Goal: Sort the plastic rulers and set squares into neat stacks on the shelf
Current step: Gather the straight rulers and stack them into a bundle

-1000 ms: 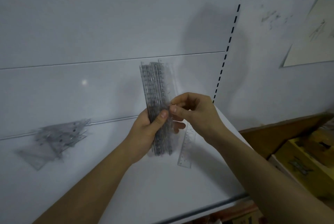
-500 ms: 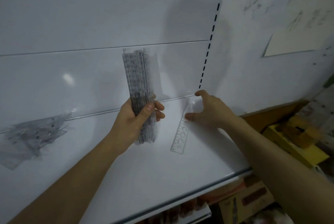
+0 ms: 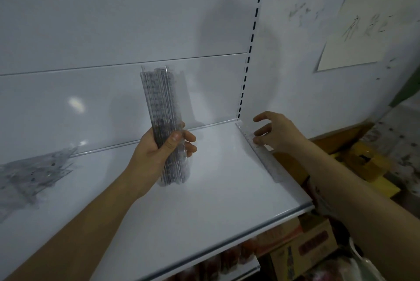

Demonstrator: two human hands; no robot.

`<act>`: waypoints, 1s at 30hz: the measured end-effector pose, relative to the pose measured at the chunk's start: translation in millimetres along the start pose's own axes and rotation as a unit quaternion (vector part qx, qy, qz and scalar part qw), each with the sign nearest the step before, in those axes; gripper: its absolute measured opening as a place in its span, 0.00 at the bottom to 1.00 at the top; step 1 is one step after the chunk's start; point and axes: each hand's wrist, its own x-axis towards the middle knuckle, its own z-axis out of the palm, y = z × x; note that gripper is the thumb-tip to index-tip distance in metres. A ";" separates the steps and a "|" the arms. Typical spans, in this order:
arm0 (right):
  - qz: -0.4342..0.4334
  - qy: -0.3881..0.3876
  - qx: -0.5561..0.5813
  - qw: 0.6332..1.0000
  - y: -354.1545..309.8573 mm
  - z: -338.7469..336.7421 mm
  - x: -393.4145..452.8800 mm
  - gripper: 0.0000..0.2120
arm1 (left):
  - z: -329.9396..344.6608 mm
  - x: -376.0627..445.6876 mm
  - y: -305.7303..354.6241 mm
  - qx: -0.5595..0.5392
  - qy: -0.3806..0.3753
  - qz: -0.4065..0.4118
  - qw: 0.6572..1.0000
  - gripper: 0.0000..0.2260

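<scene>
White shelf [image 3: 204, 201] w/ white back panel; set squares [image 3: 34, 171] piled far left, single ruler [image 3: 261, 153] along its right edge. Left hand [image 3: 156, 151] grips upright ruler stack [image 3: 164, 121] mid-shelf. Right hand [image 3: 277, 133], fingers spread, touches the ruler.

Bare forearms, no sleeves; hands [image 3: 156, 151] ungloved, ringless.

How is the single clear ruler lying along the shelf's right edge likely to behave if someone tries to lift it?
The ruler lies flat on the glossy white shelf, so it probably slides before it lifts. It looks thin, so likely light and slightly bendy. Pressing it with the right hand and tipping it over the nearby edge may help.
</scene>
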 end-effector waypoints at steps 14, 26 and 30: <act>-0.044 -0.044 0.276 0.959 -37.3 -3.0 -10.2 0.17 | -0.4 3.5 -1.7 0.003 0.014 -0.026 1.000 0.16; -0.262 -0.062 0.306 0.913 -134.0 41.6 -39.1 0.08 | -1.7 1.1 2.2 0.011 0.004 -0.051 0.999 0.17; -0.267 -0.050 0.312 0.911 -140.8 51.2 -40.7 0.05 | -3.0 1.9 3.9 -0.011 -0.002 -0.053 0.999 0.16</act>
